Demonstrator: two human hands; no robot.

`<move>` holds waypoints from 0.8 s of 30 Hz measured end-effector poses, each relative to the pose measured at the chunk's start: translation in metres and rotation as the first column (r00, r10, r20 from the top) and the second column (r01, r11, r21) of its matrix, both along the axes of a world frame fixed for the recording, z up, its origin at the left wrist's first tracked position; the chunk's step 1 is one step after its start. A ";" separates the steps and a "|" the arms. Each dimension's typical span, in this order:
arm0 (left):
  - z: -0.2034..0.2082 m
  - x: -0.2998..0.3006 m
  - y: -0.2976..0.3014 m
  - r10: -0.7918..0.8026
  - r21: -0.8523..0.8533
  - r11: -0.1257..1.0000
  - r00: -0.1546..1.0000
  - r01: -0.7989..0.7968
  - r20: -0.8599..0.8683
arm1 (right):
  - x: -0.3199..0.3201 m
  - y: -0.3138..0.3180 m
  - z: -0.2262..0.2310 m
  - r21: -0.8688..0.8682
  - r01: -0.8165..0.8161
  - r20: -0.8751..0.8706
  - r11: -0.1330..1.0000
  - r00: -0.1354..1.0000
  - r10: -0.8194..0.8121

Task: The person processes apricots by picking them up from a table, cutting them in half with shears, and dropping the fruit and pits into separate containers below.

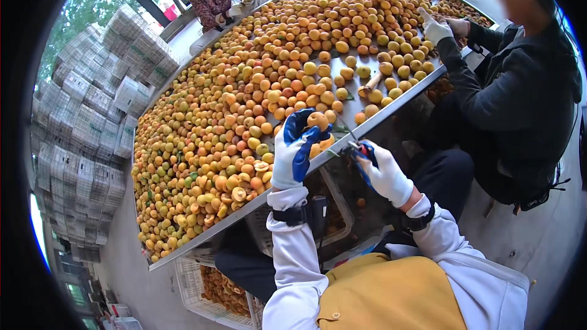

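Observation:
My left hand (291, 153), in a white glove with a blue-coated palm, holds an orange apricot (317, 120) in its fingers above the table's near edge. Gloved the same way, my right hand (388, 174) is closed around a small hand tool (361, 148) with red and dark parts and a thin metal tip; its exact kind is unclear. The tool is just right of the apricot, apart from it. Beyond both hands, a metal-rimmed table (391, 109) bears a broad heap of apricots (244, 98), with a few split ones (238, 194) near the front edge.
Below the table's edge, a white plastic crate (192, 287) contains cut apricot pieces, and another crate (342, 201) stands between my legs. One co-worker (510, 85) sits close on the right, another (217, 3) at the far side. Stacked crates (79, 122) fill the left.

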State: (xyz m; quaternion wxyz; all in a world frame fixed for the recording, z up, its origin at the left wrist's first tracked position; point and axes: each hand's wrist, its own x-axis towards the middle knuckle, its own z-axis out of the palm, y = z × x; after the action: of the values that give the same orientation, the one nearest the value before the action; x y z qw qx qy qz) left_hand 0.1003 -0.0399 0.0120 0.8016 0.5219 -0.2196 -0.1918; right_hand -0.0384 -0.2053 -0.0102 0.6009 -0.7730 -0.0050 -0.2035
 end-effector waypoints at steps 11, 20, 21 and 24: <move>0.022 -0.037 0.039 0.072 -0.068 0.995 0.997 -0.072 0.000 | 0.002 0.034 0.007 -0.183 -0.137 -0.061 0.973 0.990 0.128; -0.003 -0.052 0.018 0.108 0.051 0.993 0.993 -0.110 0.053 | 0.013 0.040 -0.010 -0.164 -0.080 -0.116 0.983 0.991 0.061; -0.006 -0.053 0.013 0.091 -0.036 0.995 0.994 -0.093 -0.052 | 0.015 0.040 -0.016 -0.166 -0.075 -0.119 0.983 0.991 0.055; -0.015 -0.058 0.000 0.066 -0.150 0.984 0.983 -0.093 -0.173 | 0.019 0.045 -0.023 -0.137 -0.033 -0.034 0.990 0.999 0.028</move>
State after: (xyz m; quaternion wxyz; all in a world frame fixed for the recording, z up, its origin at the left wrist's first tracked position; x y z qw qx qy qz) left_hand 0.0421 -0.0395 -0.0028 0.8630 0.4473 -0.1450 -0.1846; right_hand -0.0193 -0.1602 -0.0337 0.5493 -0.8155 -0.0214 -0.1812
